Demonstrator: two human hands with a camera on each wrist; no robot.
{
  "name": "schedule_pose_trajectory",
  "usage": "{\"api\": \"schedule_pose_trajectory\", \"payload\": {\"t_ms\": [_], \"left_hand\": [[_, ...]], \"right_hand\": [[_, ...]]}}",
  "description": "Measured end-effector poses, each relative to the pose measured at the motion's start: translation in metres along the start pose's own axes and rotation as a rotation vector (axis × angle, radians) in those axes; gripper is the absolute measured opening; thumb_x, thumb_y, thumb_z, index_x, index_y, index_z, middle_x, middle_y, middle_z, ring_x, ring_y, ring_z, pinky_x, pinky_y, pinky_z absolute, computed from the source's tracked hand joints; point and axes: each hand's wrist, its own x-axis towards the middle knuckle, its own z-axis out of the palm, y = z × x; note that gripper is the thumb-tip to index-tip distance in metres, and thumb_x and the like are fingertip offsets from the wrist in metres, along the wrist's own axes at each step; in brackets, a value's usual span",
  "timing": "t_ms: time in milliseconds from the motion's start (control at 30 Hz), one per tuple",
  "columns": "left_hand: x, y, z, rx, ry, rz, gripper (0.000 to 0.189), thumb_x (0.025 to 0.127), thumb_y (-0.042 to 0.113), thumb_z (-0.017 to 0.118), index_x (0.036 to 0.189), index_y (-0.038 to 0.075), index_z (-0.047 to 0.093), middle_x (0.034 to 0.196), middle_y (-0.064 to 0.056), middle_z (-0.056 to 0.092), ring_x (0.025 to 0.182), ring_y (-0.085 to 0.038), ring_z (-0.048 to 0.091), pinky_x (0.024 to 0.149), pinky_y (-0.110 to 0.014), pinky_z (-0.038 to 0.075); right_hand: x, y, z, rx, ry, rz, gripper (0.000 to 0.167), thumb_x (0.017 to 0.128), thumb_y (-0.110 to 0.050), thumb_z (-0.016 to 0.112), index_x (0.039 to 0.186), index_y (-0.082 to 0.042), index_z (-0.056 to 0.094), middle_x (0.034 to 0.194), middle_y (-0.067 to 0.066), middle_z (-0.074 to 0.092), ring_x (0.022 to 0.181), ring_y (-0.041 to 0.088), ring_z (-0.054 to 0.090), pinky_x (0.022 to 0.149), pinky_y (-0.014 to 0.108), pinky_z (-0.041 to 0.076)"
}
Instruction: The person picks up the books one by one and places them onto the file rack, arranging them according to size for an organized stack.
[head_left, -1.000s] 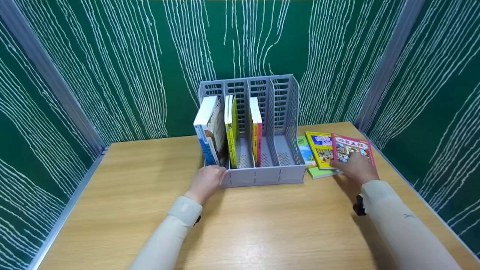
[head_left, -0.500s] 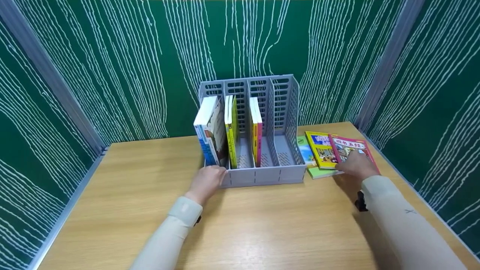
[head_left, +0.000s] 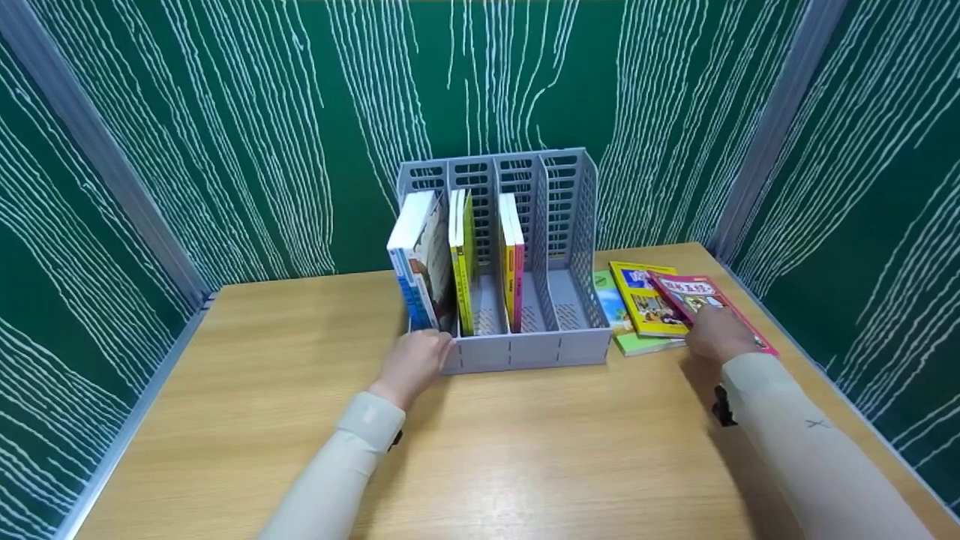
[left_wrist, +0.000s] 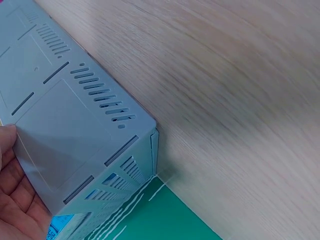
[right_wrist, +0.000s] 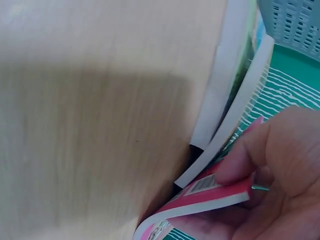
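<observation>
In the head view my left hand (head_left: 412, 364) grips the front left edge of a grey plastic file rack (head_left: 536, 351). The left wrist view shows the fingers (left_wrist: 20, 190) curled at the rack's edge. Over on the right, my right hand (head_left: 720, 337) pinches a pink-red book (head_left: 694, 289) by its near edge. Seen from the right wrist, the book's barcode corner (right_wrist: 215, 197) is between thumb and fingers, and its cover bends. Partly beneath it lies a yellow book (head_left: 652, 307), on top of a green-and-blue book (head_left: 645, 345).
Upright in the rack are thick white-and-blue books (head_left: 412, 247) at left, yellow-green books (head_left: 463, 277), and a yellow-and-pink pair (head_left: 514, 270). The wooden table (head_left: 300, 390) ends at green walls (head_left: 247, 150) with white lines behind and on both sides.
My right hand has shifted slightly right. The pink-red book has turned counterclockwise, its top left corner now further over the yellow book. The left hand and rack have stayed put.
</observation>
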Motion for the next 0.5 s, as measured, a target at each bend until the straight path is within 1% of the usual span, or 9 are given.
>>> {"api": "schedule_pose_trajectory", "payload": {"t_ms": [100,200,300,367,433,500], "left_hand": [[0.001,0.000,0.000,-0.004,-0.004,-0.006,0.034,0.115,0.020,0.054,0.100,0.002,0.079,0.090,-0.014,0.080,0.079,-0.030,0.076,0.079,-0.043,0.067],[0.001,0.000,-0.001,-0.011,-0.010,-0.012,0.034,0.116,0.020,0.054,0.100,0.003,0.079,0.090,-0.014,0.080,0.079,-0.029,0.076,0.079,-0.044,0.067],[0.001,-0.001,-0.001,-0.020,-0.018,-0.016,0.036,0.116,0.021,0.053,0.101,0.003,0.080,0.090,-0.014,0.080,0.079,-0.029,0.076,0.079,-0.044,0.067],[0.001,-0.001,-0.001,-0.021,-0.016,-0.010,0.035,0.116,0.021,0.054,0.101,0.003,0.080,0.090,-0.014,0.080,0.078,-0.029,0.076,0.078,-0.044,0.067],[0.001,-0.001,-0.001,-0.015,-0.015,-0.004,0.033,0.115,0.020,0.055,0.100,0.003,0.080,0.090,-0.014,0.080,0.078,-0.029,0.076,0.077,-0.044,0.067],[0.001,0.000,-0.002,-0.010,-0.022,-0.004,0.030,0.114,0.018,0.057,0.100,0.003,0.080,0.091,-0.014,0.080,0.079,-0.029,0.076,0.078,-0.044,0.067]], "right_hand": [[-0.001,0.003,0.000,-0.022,0.022,-0.003,0.058,0.098,-0.017,0.078,0.141,0.013,0.055,0.138,0.038,0.056,0.113,0.050,0.057,0.109,0.080,0.047],[-0.003,0.004,-0.002,-0.032,0.038,-0.026,0.057,0.098,-0.015,0.079,0.141,0.014,0.055,0.139,0.039,0.056,0.115,0.052,0.055,0.111,0.082,0.043],[-0.007,0.004,-0.006,-0.035,0.071,-0.053,0.056,0.098,-0.012,0.080,0.141,0.016,0.056,0.136,0.039,0.058,0.112,0.052,0.057,0.110,0.081,0.044],[-0.011,0.004,-0.008,-0.034,0.110,-0.064,0.055,0.098,-0.008,0.079,0.140,0.017,0.056,0.133,0.040,0.060,0.108,0.051,0.059,0.107,0.078,0.048],[-0.014,0.003,-0.010,-0.046,0.166,-0.080,0.053,0.099,-0.004,0.076,0.142,0.019,0.054,0.128,0.040,0.062,0.103,0.050,0.061,0.104,0.074,0.052],[-0.016,0.002,-0.012,-0.048,0.237,-0.097,0.053,0.099,-0.001,0.074,0.143,0.020,0.052,0.126,0.042,0.062,0.100,0.051,0.063,0.104,0.073,0.053]]}}
